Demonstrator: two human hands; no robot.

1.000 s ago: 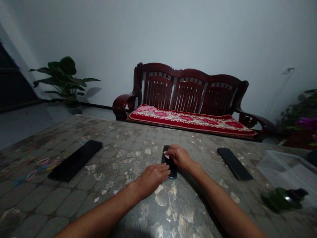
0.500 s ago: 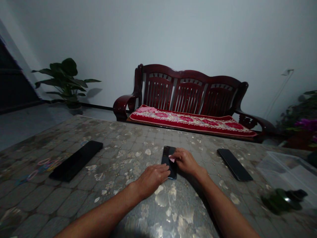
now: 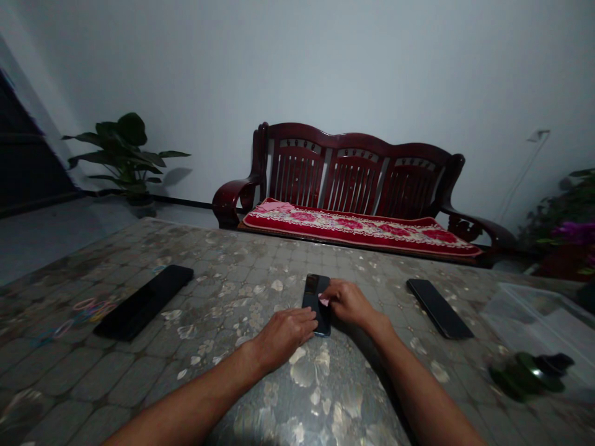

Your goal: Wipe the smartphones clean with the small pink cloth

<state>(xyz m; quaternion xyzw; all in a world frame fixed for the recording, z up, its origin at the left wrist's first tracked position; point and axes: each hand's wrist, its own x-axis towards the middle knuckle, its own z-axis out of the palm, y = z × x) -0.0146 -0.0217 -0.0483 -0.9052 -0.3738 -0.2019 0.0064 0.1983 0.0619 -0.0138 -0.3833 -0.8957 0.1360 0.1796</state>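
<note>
Head view: dark phone [image 3: 311,297] lies flat at the centre of the frame, slightly below middle, on a grey patterned tabletop [image 3: 223,297]. Slim, glossy, near-black; long sides run away from the viewer, a faint reflection on the far end. Left hand [image 3: 286,334] rests on its lower left edge, fingers straight and close together. Right hand [image 3: 349,303] at its right side, fingertips pinched narrow on a small pink scrap [image 3: 324,301], against the glass.

Containers: clear plastic box [image 3: 511,310], right edge of frame; a pale patch shows there, inside or behind a wall, cannot tell. Green bottle [image 3: 525,375] with dark top just before it, lower right; contents unreadable.

Further out: black slab [image 3: 144,303] left of centre, coloured bands [image 3: 84,303] beside it; second dark phone [image 3: 439,308] right of centre. Red-brown wooden bench [image 3: 353,173] behind, upper middle.
</note>
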